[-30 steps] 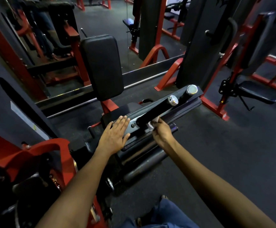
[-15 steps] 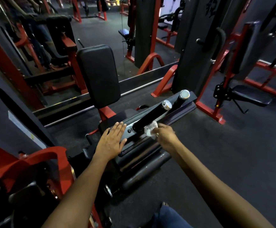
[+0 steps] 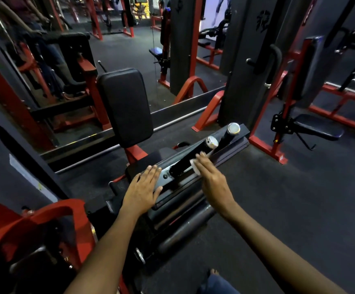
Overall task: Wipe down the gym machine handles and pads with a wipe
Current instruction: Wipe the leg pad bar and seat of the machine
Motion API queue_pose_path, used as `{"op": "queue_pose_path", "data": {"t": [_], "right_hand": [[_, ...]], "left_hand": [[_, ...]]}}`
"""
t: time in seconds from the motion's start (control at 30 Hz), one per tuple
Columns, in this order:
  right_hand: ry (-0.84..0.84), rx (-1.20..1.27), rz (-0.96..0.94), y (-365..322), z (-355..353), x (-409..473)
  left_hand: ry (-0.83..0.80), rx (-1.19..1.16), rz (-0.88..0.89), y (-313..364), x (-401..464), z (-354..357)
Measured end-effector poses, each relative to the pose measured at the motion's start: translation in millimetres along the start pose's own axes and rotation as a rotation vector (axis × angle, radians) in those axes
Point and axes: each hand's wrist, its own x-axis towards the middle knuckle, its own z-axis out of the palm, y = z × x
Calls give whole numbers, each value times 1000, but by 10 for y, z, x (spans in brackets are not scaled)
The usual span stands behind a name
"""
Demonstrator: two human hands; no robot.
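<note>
The right hand presses a small white wipe under nearly straight fingers against the round black chrome-capped handle. The left hand lies flat, fingers spread and empty, on the smooth black metal plate; bare dark rubber floor opens rightward.

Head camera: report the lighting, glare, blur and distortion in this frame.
Head view: dim gym light; bright glare on the two chrome end caps; motion blur softens the right hand pressing the white wipe on the black handle, while the left hand looks sharper; wide-angle lens bows the red frames at the edges.
</note>
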Motion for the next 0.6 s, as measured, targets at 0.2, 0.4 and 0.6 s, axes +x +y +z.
{"op": "queue_pose_path", "data": {"t": [0.2,0.4,0.6], "right_hand": [[341,107,238,-117,-375,394],[-23,-20,151,-13,-321,729],[80,248,429,137,-177,-118]], "left_hand": [[0,13,6,-12,12,8],[-9,4,0,-7,-5,1],[3,7,1,-11,-5,7]]}}
